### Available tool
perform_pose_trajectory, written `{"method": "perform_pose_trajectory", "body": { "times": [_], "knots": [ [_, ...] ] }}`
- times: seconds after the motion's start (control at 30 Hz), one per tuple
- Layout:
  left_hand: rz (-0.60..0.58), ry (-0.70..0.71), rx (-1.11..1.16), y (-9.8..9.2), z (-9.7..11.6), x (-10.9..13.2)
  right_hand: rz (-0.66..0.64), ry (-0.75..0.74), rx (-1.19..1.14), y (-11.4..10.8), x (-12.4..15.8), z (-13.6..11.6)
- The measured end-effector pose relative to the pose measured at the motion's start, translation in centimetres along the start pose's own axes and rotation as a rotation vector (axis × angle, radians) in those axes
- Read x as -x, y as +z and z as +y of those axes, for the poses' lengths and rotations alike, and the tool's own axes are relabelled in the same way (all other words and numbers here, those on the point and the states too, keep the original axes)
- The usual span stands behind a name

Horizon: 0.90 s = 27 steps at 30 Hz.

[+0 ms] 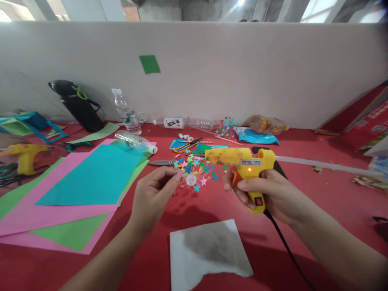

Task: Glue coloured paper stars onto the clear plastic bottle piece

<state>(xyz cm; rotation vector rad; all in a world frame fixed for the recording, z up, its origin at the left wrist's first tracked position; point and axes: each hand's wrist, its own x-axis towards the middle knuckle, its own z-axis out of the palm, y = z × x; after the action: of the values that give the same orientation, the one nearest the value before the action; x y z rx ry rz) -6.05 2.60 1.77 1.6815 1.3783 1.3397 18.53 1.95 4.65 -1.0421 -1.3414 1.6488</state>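
My right hand (266,190) is wrapped round a yellow glue gun (226,155), fingers at its orange trigger. An orange light glows on its side, a clear glue stick (318,163) sticks out of the back, and its nozzle points left over the stars. My left hand (156,194) is closed in a pinch, with a small pink star (179,172) at the fingertips. Just beyond it lie loose coloured stars (203,182) and a clear plastic piece (190,180) with a round middle. Scissors (160,163) lie behind my left hand, partly hidden.
Coloured paper sheets (87,173) cover the left side, with a clear bottle (135,141) lying on them. Another glue gun (27,155) is at far left. A white cloth (209,254) lies in front. Bottles, a black flask (79,105) and a utility knife (188,145) are farther back.
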Motion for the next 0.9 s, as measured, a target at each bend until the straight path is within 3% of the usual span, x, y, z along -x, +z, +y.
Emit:
{"method": "perform_pose_trajectory", "body": {
  "times": [0.17,0.37,0.5,0.9],
  "knots": [
    [-0.016,-0.004,-0.006,0.3,0.2,0.1,0.029,0.007,0.192,0.0,0.4,0.9],
    [-0.009,-0.029,-0.010,0.3,0.0,0.3,0.020,-0.274,0.482,0.8,0.9,1.2],
    [-0.015,-0.037,-0.006,0.3,0.0,0.4,0.084,-0.321,0.648,1.1,1.0,1.5],
    [-0.031,-0.014,-0.003,0.7,0.8,0.6,0.097,-0.362,0.764,1.3,0.6,1.8]
  ]
}}
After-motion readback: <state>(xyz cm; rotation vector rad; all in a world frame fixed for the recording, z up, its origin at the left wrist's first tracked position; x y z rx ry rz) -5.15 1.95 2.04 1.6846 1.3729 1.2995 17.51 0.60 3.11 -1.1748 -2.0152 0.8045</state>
